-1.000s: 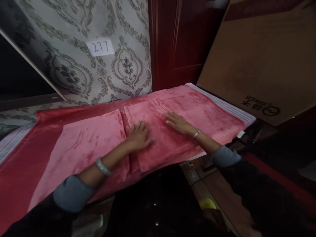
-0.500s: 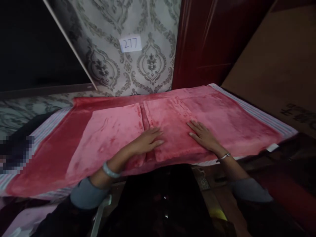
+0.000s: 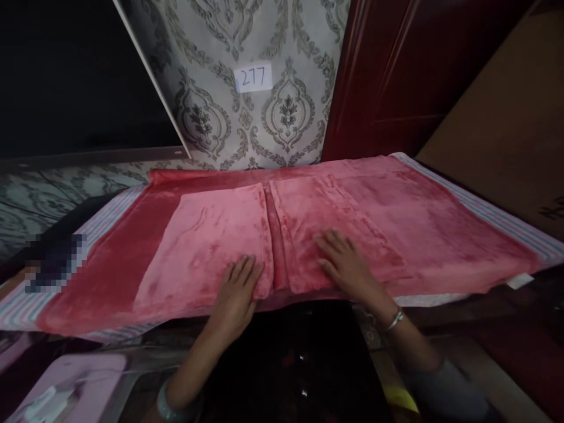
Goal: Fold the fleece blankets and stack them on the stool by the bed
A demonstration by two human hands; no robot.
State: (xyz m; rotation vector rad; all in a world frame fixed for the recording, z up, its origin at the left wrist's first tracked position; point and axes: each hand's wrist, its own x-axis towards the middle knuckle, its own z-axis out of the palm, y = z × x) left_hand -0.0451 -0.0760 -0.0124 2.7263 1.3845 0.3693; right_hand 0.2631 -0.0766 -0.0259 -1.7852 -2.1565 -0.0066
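A red and pink plush blanket (image 3: 409, 205) lies spread over the table, with two folded pink plush pieces on top, a narrow gap between them. My left hand (image 3: 238, 291) rests flat on the near right corner of the left folded piece (image 3: 207, 235), fingers stretched out. On the right folded piece (image 3: 304, 217) my right hand (image 3: 346, 261) lies with its fingers spread, palm down. Neither hand grips anything. Whether the folded pieces are joined to the blanket below, I cannot tell.
Beneath the blanket a striped cloth (image 3: 476, 202) shows at both ends. Behind are a patterned wall with a paper marked 277 (image 3: 254, 76), a dark screen (image 3: 88, 82), a red panel (image 3: 396, 76) and a cardboard box (image 3: 497, 111). A pink stool (image 3: 94, 376) stands at lower left.
My left hand has moved left and nearer, from the gap onto the left folded piece. My right hand has shifted onto the right piece's middle, and that piece now lies flatter and wider.
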